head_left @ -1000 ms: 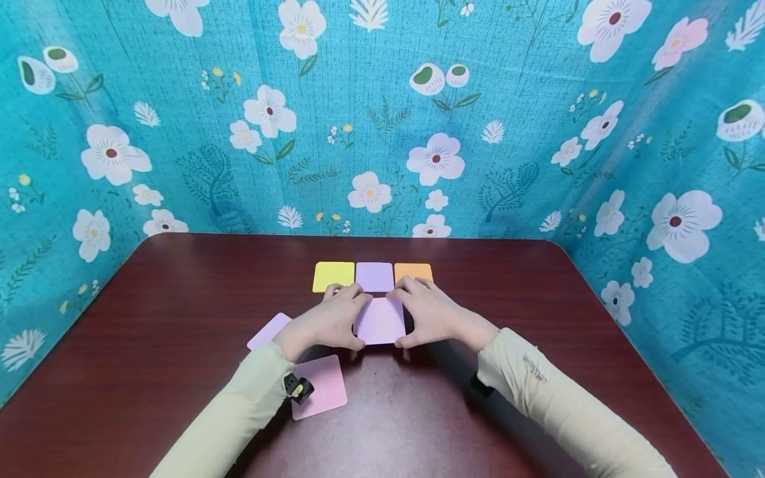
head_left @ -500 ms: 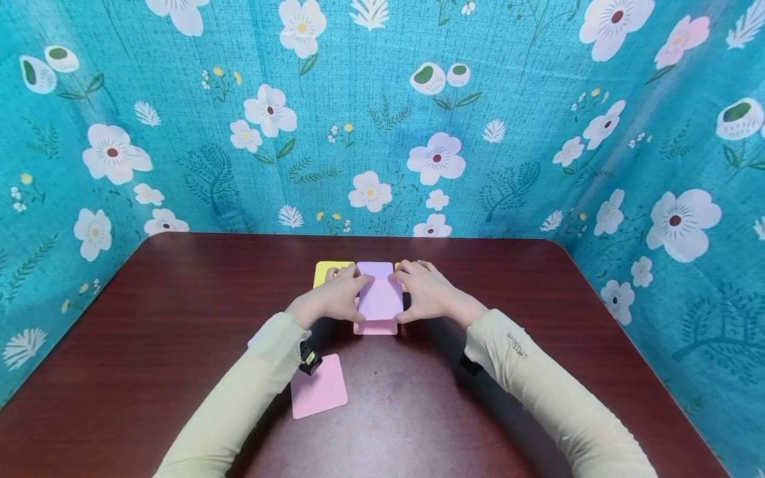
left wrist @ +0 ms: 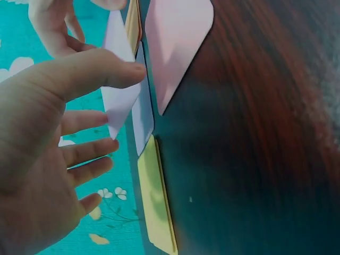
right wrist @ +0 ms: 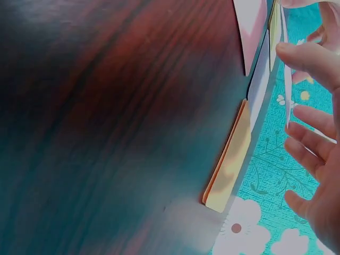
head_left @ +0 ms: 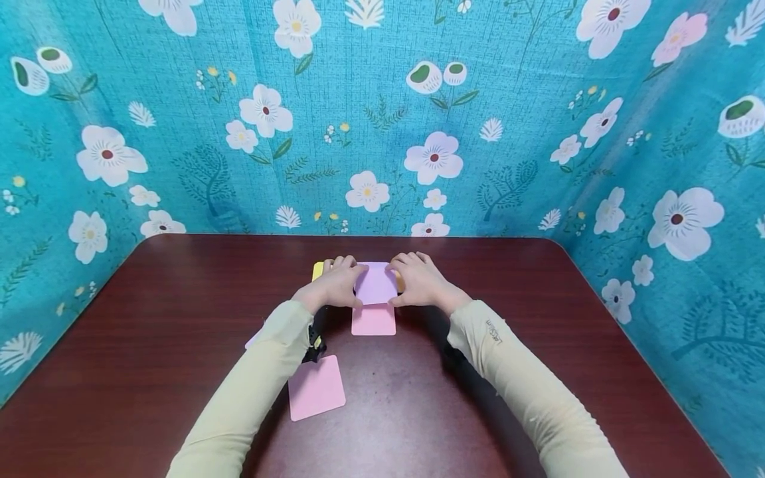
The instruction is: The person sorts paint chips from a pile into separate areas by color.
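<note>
Between both hands a purple square card (head_left: pixel 376 284) with rounded corners is held level by its side edges. My left hand (head_left: pixel 335 281) pinches its left edge and my right hand (head_left: pixel 422 281) its right edge, thumbs toward the near corners. In the left wrist view the held card (left wrist: pixel 119 93) is raised over another purple card (left wrist: pixel 142 114) lying on the table. Beside that one lie a yellow card (left wrist: pixel 159 199) and an orange card (right wrist: pixel 228 164), each looking layered at the edge. A pink card (head_left: pixel 373 321) lies just in front of the held one.
A second pink card (head_left: pixel 317 390) lies nearer, beside the left forearm. The left sleeve mostly covers another purple card (head_left: pixel 254 340). The dark wooden table (head_left: pixel 478 425) ends at a blue floral curtain (head_left: pixel 370 119) behind.
Both hands have carried the purple card away from the body, from above the near pink card to above the purple card in the back row. The pink card beneath has come into view.
</note>
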`<act>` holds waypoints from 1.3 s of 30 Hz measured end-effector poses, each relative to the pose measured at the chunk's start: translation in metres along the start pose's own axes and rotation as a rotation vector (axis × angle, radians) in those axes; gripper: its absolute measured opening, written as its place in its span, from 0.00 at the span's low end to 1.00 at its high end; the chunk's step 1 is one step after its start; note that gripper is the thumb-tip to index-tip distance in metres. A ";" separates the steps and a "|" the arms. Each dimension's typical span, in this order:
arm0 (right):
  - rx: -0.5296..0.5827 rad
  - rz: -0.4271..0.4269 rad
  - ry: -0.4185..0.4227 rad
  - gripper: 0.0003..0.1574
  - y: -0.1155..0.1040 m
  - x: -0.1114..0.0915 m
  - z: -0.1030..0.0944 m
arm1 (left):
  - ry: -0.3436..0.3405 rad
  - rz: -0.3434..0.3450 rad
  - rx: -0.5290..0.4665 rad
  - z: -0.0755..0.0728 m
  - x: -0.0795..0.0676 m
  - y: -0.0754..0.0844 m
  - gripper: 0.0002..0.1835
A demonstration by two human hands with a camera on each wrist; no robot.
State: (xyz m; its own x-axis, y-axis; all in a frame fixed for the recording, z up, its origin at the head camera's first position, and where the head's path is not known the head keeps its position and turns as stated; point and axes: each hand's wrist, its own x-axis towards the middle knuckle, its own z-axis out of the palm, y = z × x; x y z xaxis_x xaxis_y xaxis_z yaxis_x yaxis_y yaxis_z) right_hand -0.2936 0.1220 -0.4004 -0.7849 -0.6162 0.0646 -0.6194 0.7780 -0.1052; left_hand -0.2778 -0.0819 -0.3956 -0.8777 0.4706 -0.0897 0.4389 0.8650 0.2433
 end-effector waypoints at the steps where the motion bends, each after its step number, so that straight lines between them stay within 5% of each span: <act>1: 0.005 0.005 0.007 0.39 0.000 0.002 0.001 | 0.012 -0.001 0.000 0.001 0.000 -0.001 0.39; 14: 0.067 0.101 -0.003 0.33 0.002 0.018 0.008 | 0.009 -0.055 0.051 0.002 0.017 -0.012 0.32; 26: 0.097 0.192 -0.121 0.30 0.000 0.030 0.011 | -0.041 -0.073 0.012 0.004 0.028 -0.017 0.27; 39: 0.109 0.209 -0.167 0.29 0.001 0.036 0.015 | -0.061 -0.087 0.002 0.009 0.032 -0.018 0.25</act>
State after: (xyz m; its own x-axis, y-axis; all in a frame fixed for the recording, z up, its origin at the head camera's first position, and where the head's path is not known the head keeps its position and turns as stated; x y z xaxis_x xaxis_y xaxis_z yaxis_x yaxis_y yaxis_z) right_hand -0.3228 0.0988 -0.4134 -0.8766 -0.4624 -0.1335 -0.4319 0.8782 -0.2056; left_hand -0.3120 -0.0809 -0.4113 -0.8993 0.4036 -0.1686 0.3623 0.9033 0.2297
